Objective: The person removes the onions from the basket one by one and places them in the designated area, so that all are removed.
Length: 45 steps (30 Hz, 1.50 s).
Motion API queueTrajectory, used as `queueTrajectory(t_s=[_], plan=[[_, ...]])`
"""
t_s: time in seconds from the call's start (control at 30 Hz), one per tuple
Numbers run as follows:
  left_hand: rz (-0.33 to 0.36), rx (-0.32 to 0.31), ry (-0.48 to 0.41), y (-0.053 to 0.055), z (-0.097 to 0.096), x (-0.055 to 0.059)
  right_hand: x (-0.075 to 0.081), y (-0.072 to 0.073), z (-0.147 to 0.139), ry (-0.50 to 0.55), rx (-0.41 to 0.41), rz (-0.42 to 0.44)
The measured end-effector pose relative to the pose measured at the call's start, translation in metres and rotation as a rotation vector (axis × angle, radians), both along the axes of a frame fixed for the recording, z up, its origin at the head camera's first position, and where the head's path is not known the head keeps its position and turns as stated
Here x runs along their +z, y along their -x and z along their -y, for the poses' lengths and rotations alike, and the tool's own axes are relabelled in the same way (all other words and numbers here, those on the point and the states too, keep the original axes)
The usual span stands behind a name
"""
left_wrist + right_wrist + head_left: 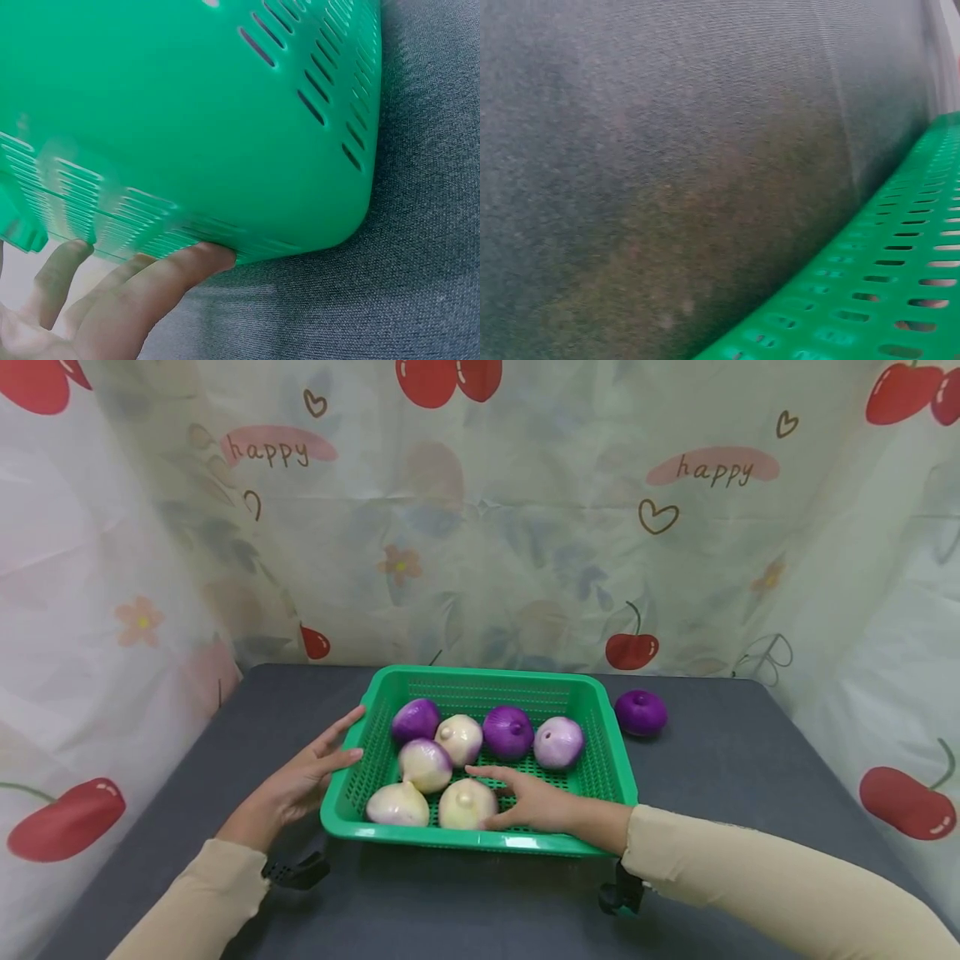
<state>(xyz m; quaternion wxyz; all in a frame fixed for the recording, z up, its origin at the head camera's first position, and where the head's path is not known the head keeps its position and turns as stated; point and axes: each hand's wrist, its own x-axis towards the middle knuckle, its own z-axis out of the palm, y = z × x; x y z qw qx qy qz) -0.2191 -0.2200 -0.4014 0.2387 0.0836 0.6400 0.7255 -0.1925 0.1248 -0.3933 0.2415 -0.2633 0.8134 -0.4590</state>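
Observation:
A green plastic basket (480, 842) with slotted walls holds several onions, some deep purple, some mostly white. My left hand (303, 777) is at the basket's left side, fingers extended and thumb near the rim. In the left wrist view, its fingertips (214, 256) touch the outer wall low down. Inside the basket, my right hand (540, 802) reaches over the front right part, fingers spread beside a white onion (467, 804). Its thumb is right at the onion's near edge, and the index finger extends past its far side. The right wrist view does not show the hand.
A purple onion (641, 713) lies on the dark grey table (720, 760), just right of the basket. Behind stands a curtain (480, 568) printed with cherries and hearts. Wrist camera mounts (298, 870) hang under both forearms.

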Motion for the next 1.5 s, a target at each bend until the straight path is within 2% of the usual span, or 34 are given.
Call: queueTrajectory(t_s=[0.27,0.6,0.87,1.13,1.33,1.5], plan=[[-0.012,-0.001,-0.006,-0.001,0.003,0.000,-0.004,0.002,0.003,-0.001,0.062,-0.057],[-0.008,0.004,-0.009,-0.002,0.005,-0.001,-0.004,0.004,0.006,-0.008,-0.057,-0.027],[-0.007,0.012,0.002,-0.003,0.006,-0.002,0.010,0.000,0.004,0.106,-0.141,-0.069],[-0.006,0.003,-0.008,-0.002,0.005,-0.004,0.030,-0.004,-0.008,0.257,-0.184,0.017],[0.002,0.013,-0.006,-0.001,0.004,-0.005,0.044,-0.008,-0.031,0.378,-0.209,0.034],[-0.006,0.015,0.002,0.000,0.001,-0.004,0.051,-0.011,-0.064,0.408,-0.245,0.017]])
